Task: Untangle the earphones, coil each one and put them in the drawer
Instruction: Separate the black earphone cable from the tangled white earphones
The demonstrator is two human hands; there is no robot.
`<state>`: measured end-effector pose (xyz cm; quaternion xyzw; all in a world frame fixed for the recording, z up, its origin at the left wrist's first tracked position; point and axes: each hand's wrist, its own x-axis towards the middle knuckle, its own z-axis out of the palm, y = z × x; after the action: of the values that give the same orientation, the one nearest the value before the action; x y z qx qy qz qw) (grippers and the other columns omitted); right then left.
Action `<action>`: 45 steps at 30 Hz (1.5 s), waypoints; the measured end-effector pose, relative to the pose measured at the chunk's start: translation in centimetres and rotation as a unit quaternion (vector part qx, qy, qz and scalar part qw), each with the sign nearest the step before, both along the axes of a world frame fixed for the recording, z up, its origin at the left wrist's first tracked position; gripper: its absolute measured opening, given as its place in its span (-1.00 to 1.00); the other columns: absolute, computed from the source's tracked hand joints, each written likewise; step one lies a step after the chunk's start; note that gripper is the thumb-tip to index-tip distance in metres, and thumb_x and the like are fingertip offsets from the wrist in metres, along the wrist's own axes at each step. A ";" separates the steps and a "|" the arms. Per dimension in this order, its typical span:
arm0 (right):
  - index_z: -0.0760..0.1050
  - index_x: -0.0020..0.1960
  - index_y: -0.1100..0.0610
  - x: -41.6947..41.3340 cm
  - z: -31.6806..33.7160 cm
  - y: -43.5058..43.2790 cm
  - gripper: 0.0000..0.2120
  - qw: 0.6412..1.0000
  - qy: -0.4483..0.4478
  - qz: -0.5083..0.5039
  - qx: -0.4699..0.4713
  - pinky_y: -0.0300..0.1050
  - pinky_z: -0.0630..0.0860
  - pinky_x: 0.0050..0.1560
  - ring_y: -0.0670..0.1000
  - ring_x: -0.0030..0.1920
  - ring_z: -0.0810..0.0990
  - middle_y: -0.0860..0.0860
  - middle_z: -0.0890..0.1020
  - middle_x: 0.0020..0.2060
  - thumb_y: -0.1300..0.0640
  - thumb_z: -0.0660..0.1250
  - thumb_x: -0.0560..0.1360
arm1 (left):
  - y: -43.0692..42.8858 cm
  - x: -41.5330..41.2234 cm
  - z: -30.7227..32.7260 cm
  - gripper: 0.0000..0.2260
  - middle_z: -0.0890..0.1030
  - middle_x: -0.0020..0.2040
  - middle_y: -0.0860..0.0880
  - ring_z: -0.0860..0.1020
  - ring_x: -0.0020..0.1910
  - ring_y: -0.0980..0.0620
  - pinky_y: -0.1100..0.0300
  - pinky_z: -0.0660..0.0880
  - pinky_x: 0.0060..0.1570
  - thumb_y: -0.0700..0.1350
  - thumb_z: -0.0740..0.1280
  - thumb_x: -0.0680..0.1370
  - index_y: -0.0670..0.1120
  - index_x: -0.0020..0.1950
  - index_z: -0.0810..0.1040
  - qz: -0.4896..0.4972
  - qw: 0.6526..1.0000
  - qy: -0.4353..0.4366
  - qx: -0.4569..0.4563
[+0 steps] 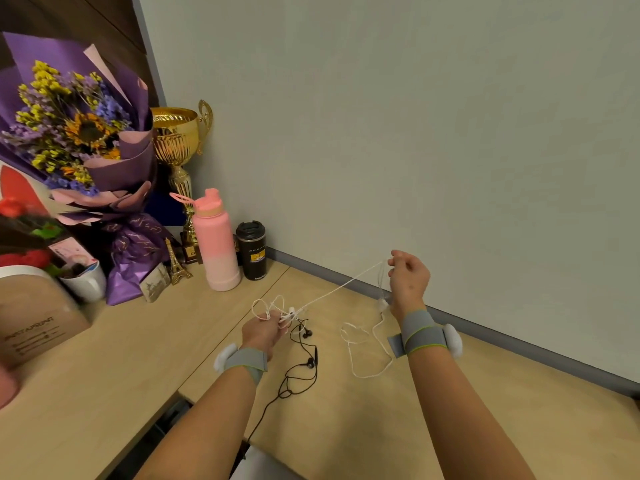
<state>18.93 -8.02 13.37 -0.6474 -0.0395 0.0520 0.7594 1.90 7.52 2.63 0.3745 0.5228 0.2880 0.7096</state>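
Note:
White earphones (332, 293) stretch taut between my hands above the wooden desk (450, 410). My left hand (262, 332) pinches the knotted bunch of white loops at the cable's left end. My right hand (408, 277), raised near the wall, pinches the other end; more white cable hangs from it and lies looped on the desk. Black earphones (304, 365) lie on the desk between my forearms, their cable trailing off the front edge; their upper end runs up to the white knot by my left fingers. No drawer is in view.
A pink bottle (218, 244) and a black tumbler (252, 251) stand at the back by the wall. Left of them are a gold trophy (178, 140), a purple bouquet (76, 133), a small tower model (176, 261), a white mug (86, 282) and a cardboard box (34, 323).

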 end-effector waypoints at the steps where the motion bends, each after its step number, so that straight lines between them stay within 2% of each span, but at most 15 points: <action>1: 0.57 0.02 0.25 0.2 -0.1 -0.1 -0.82 1.000 0.010 0.004 0.006 -0.22 0.37 -0.29 -0.06 -0.35 0.40 -0.02 0.53 -0.33 0.22 0.21 0.55 | 0.1 -0.1 0.0 -0.90 0.61 -0.26 -0.11 0.59 -0.30 0.02 0.25 0.60 -0.33 -0.22 0.36 0.53 -0.19 -0.19 0.57 0.011 1.000 -0.001 0.006; 5: 0.56 0.07 0.30 0.5 -0.2 -0.5 -0.78 0.999 -0.004 -0.036 -0.008 -0.13 0.41 -0.18 -0.02 -0.27 0.46 0.00 0.54 -0.31 0.22 0.21 0.55 | 0.1 0.1 0.6 -0.94 0.63 -0.24 -0.10 0.60 -0.27 -0.01 0.18 0.58 -0.18 -0.24 0.44 0.47 -0.21 -0.10 0.60 0.056 0.998 -0.029 0.031; 7: 0.57 0.09 0.25 0.5 -0.4 -0.8 -0.77 0.993 -0.030 -0.032 -0.111 -0.04 0.49 0.04 0.07 -0.07 0.56 0.08 0.62 -0.15 0.21 0.21 0.53 | -0.1 0.5 1.3 -0.96 0.64 -0.21 -0.09 0.61 -0.25 0.02 0.20 0.59 -0.17 -0.22 0.45 0.47 -0.16 -0.11 0.61 0.036 0.998 -0.049 0.034; 11: 0.46 0.30 0.01 -0.8 -1.4 -0.1 -0.63 0.888 -0.006 0.083 -0.453 0.08 0.34 0.30 0.24 0.32 0.37 0.18 0.42 0.29 0.02 0.24 0.50 | -0.8 1.7 3.2 -0.94 0.66 -0.20 -0.07 0.62 -0.23 0.04 0.14 0.58 -0.07 -0.23 0.43 0.48 -0.11 -0.06 0.62 -0.037 0.994 -0.092 0.037; 13: 0.43 0.33 -0.04 -2.1 -2.3 0.8 -0.60 0.847 -0.047 0.136 -0.511 0.09 0.32 0.33 0.22 0.35 0.33 0.16 0.35 0.34 -0.01 0.26 0.49 | -1.0 2.3 3.9 -0.95 0.66 -0.21 -0.08 0.62 -0.24 0.02 0.16 0.60 -0.12 -0.25 0.42 0.49 -0.13 -0.07 0.62 -0.066 0.991 -0.110 0.044; 16: 0.47 0.32 0.06 -3.4 -3.9 2.0 -0.61 0.842 -0.145 0.266 -0.446 -0.09 0.30 0.39 0.11 0.38 0.37 0.10 0.41 0.37 0.13 0.31 0.49 | -1.2 2.7 4.6 -0.93 0.66 -0.20 -0.09 0.62 -0.23 0.02 0.26 0.63 -0.22 -0.27 0.40 0.50 -0.16 -0.03 0.62 -0.072 0.987 -0.139 0.044; 20: 0.49 0.30 0.13 -4.5 -5.4 3.1 -0.65 0.820 -0.156 0.379 -0.399 -0.19 0.27 0.37 0.03 0.35 0.42 0.06 0.51 0.31 0.21 0.29 0.51 | -1.0 2.6 5.2 -0.90 0.66 -0.19 -0.10 0.63 -0.23 0.03 0.31 0.61 -0.27 -0.28 0.39 0.50 -0.17 0.00 0.60 -0.076 0.983 -0.160 0.041; 23: 0.60 0.10 0.26 -4.9 -5.8 3.8 -0.79 0.851 -0.115 0.375 -0.348 -0.05 0.46 0.18 0.05 0.01 0.56 0.17 0.65 0.01 0.24 0.30 0.52 | -0.7 2.4 5.0 -0.91 0.68 -0.19 -0.09 0.64 -0.23 0.04 0.31 0.60 -0.29 -0.25 0.40 0.49 -0.15 -0.01 0.61 -0.087 0.983 -0.154 0.044; 25: 0.61 -0.03 0.34 -5.1 -5.3 3.8 -0.82 0.887 -0.081 0.354 -0.285 -0.14 0.54 -0.05 0.01 -0.24 0.54 0.13 0.63 -0.26 0.24 0.29 0.53 | -0.4 2.1 4.5 -0.92 0.68 -0.17 -0.08 0.63 -0.23 0.04 0.27 0.61 -0.27 -0.21 0.42 0.49 -0.12 -0.03 0.62 -0.104 0.986 -0.110 0.067; 28: 0.61 -0.08 0.22 -5.0 -3.3 3.4 -0.84 0.941 -0.027 0.299 -0.156 -0.30 0.45 -0.31 -0.14 -0.43 0.57 -0.01 0.63 -0.34 0.20 0.27 0.54 | 0.2 1.2 2.8 -0.96 0.66 -0.14 -0.10 0.63 -0.16 -0.01 0.14 0.62 -0.10 -0.17 0.45 0.47 -0.10 -0.10 0.63 -0.084 0.992 -0.015 0.089; 32: 0.55 -0.17 0.09 -3.6 -0.4 2.7 -0.83 0.985 0.021 0.170 -0.015 -0.26 0.49 -0.29 -0.07 -0.43 0.60 0.06 0.66 -0.22 0.25 0.24 0.51 | 1.0 -0.7 0.2 -0.94 0.62 -0.33 -0.10 0.53 -0.39 0.02 0.16 0.55 -0.25 -0.20 0.45 0.46 -0.18 -0.16 0.63 -0.037 0.997 0.053 0.047; 36: 0.46 -0.13 0.02 -2.0 1.0 1.7 -0.79 0.998 -0.002 0.050 0.040 -0.20 0.42 -0.30 -0.05 -0.36 0.60 0.08 0.68 -0.17 0.17 0.11 0.60 | 1.2 -1.3 -1.1 -0.98 0.62 -0.47 -0.08 0.55 -0.53 0.08 0.30 0.55 -0.46 -0.29 0.41 0.48 -0.22 -0.16 0.61 -0.043 0.998 0.035 0.002; 41: 0.48 -0.04 0.02 -1.0 1.6 0.9 -0.83 0.996 -0.054 -0.048 0.049 -0.06 0.52 0.02 -0.04 -0.12 0.66 0.00 0.68 -0.08 0.13 0.12 0.60 | 1.7 -1.0 -1.6 -0.87 0.61 -0.17 -0.14 0.55 -0.18 -0.10 0.04 0.55 -0.06 -0.15 0.40 0.50 -0.14 -0.24 0.58 -0.070 0.991 0.113 0.023; 43: 0.50 0.02 0.07 -0.9 1.3 0.8 -0.84 0.996 -0.062 -0.045 0.038 -0.06 0.51 0.10 0.02 0.01 0.64 0.02 0.67 -0.04 0.15 0.14 0.60 | 1.6 -0.8 -1.2 -0.89 0.58 -0.06 -0.12 0.53 -0.03 -0.11 0.05 0.47 -0.01 -0.09 0.36 0.52 -0.13 -0.10 0.56 -0.079 0.987 0.136 0.025; 45: 0.51 0.12 0.15 -0.6 0.7 0.7 -0.81 0.997 -0.069 -0.019 -0.023 -0.07 0.47 0.19 0.08 0.13 0.58 0.09 0.63 0.07 0.19 0.18 0.58 | 1.3 -0.2 -0.5 -0.88 0.57 -0.07 -0.12 0.53 -0.07 -0.07 0.11 0.46 -0.08 -0.10 0.33 0.54 -0.12 -0.01 0.55 -0.081 0.990 0.112 0.017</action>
<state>18.31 -7.32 14.06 -0.6676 -0.0779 -0.0065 0.7404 1.66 8.78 2.12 0.4579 0.5614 0.1947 0.6613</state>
